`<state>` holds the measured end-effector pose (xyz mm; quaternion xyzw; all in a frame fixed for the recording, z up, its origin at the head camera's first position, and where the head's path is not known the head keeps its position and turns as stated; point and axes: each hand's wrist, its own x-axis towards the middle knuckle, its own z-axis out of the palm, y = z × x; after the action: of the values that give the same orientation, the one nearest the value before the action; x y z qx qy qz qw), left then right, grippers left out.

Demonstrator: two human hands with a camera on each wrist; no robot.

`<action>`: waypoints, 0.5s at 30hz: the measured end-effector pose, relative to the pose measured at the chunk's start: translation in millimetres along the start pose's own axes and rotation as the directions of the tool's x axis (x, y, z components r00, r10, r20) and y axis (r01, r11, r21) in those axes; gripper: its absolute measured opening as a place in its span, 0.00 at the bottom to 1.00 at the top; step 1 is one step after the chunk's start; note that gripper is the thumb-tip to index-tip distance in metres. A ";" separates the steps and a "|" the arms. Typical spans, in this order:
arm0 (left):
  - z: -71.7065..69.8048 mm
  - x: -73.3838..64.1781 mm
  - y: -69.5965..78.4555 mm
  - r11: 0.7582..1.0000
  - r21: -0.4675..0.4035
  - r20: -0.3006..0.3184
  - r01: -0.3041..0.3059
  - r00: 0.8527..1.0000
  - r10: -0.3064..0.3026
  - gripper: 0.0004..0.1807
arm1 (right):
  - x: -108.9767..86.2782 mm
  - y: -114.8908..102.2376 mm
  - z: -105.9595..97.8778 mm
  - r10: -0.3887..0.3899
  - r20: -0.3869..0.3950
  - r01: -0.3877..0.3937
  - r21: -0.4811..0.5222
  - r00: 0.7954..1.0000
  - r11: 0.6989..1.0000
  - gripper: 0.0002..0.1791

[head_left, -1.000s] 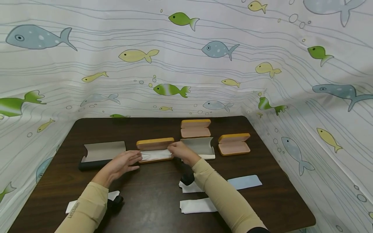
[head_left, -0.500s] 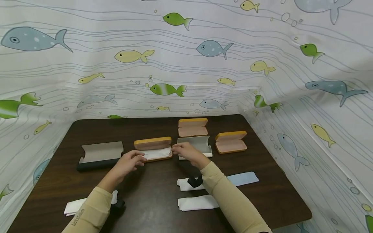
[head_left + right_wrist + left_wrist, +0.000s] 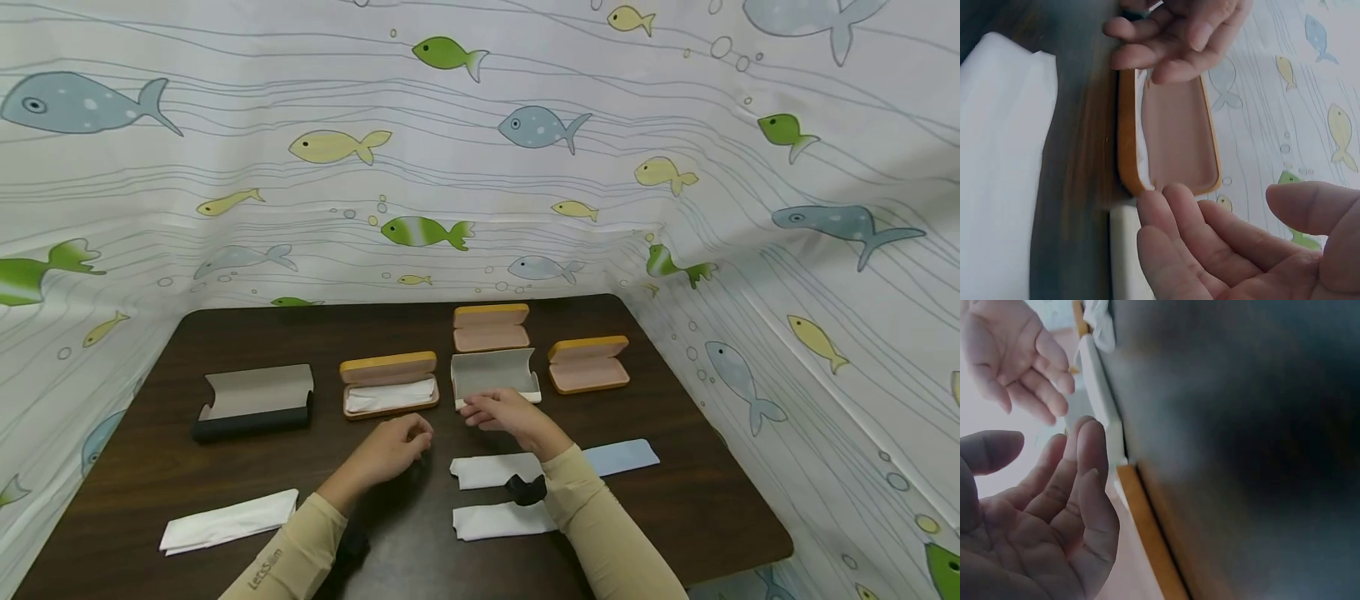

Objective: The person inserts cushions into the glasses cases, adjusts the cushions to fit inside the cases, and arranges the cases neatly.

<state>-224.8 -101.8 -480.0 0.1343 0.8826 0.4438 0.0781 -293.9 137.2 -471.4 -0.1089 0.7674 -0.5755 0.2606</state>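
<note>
An orange glasses case [image 3: 387, 363] with a pink lining stands with its lid up, and a folded white cloth [image 3: 391, 396] lies in it. My left hand [image 3: 393, 450] hovers just in front of this case, fingers loosely bent and holding nothing. To its right, my right hand [image 3: 513, 417] is in front of a white glasses case [image 3: 495, 373] with a grey lining, lid raised. Its fingers are relaxed with nothing between them. The right wrist view shows the cloth's edge along the rim of the orange case [image 3: 1127, 134].
Two more orange cases, one at the back [image 3: 491, 337] and one at the right [image 3: 589, 375], stand with lids up. A black case [image 3: 255, 421] is at the left. Folded white cloths [image 3: 228, 522] and a light blue cloth [image 3: 622, 457] lie nearer the front.
Both hands have left the orange case and its cloth. The left hand moved right and nearer the front; the right hand moved right and nearer too. The cloth stays in the case.
</note>
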 end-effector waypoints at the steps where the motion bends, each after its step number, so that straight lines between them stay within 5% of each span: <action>1: 3.4 0.3 0.0 1.000 0.004 0.007 -0.009 1.000 0.009 0.08 | -1.7 2.0 -1.9 0.002 -0.003 -0.002 0.005 1.000 1.000 0.25; 8: 7.0 1.2 -2.4 1.000 0.021 0.013 0.006 1.000 -0.006 0.08 | -5.1 13.0 -8.0 0.027 -0.007 -0.027 0.021 1.000 0.999 0.24; 15: -38.9 2.1 -9.1 0.995 0.046 -0.113 0.093 0.990 -0.087 0.14 | -0.2 14.6 -8.1 0.006 0.016 -0.007 0.044 1.000 0.999 0.24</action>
<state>-238.3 -136.0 -464.3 0.0714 0.9017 0.4241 0.0453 -296.0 148.7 -483.4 -0.1054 0.7529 -0.5905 0.2709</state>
